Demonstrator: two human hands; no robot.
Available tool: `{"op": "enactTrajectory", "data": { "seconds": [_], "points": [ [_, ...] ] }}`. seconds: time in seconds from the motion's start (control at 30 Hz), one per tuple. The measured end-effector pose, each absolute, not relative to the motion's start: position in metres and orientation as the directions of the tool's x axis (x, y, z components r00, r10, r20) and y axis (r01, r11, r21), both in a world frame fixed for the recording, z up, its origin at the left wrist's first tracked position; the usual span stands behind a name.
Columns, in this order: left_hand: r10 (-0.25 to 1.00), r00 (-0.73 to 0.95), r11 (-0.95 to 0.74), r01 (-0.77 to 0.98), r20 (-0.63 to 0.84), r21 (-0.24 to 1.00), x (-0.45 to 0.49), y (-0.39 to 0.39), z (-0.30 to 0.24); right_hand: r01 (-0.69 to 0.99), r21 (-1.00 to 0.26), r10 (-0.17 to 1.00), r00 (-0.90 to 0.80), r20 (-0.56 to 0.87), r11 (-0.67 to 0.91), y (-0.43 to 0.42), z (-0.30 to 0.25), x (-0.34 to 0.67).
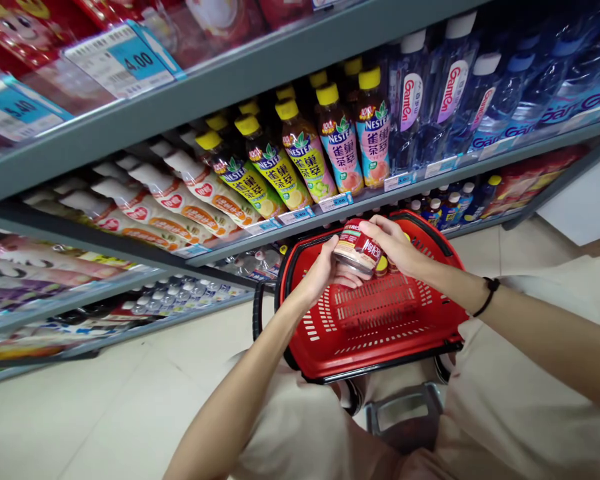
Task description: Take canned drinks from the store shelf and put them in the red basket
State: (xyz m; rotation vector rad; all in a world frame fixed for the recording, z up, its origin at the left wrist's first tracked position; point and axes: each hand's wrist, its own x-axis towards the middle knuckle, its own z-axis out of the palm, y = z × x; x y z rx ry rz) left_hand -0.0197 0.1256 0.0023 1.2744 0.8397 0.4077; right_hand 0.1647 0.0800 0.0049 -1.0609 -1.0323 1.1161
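Note:
Both of my hands hold a red and cream can (356,248) with white lettering, tilted over the shopping basket. My left hand (326,270) cups its left side and underside, fingers curled beneath. My right hand (391,243) grips its upper right side, thumb and fingers closed around it. Beneath them is the red plastic shopping basket (375,347), with slotted walls and black handles. Inside it, just past the can, small yellow-capped items (381,267) show in part, mostly hidden by the can and my right hand.
Shelves stand close ahead, with Nestea bottles (300,157), milky white-capped bottles (180,180) and clear water bottles (410,100). A grey shelf edge (230,87) with price tags (125,60) runs above. Pale floor tiles (130,400) lie at left; a grey stool-like object (405,413) is between my legs.

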Motion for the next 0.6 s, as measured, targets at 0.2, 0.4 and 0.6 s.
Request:
{"op": "enactTrajectory", "data": {
  "seconds": [0.2, 0.4, 0.6],
  "points": [
    [0.819, 0.564, -0.272, 0.215, 0.108, 0.938, -0.03, 0.13, 0.006, 0.091, -0.994, 0.978, 0.195, 0.069, 0.052, 0.087, -0.01, 0.169],
    [0.787, 0.615, -0.238, 0.362, -0.04, 0.901, -0.026, 0.134, -0.019, 0.309, -0.926, 0.964, 0.216, -0.155, -0.218, 0.091, -0.024, 0.168],
    [0.736, 0.638, -0.017, 0.354, -0.228, 0.935, -0.035, 0.148, -0.039, 0.361, -0.897, 0.967, 0.07, -0.246, -0.254, 0.09, -0.012, 0.169]
  ]
}}
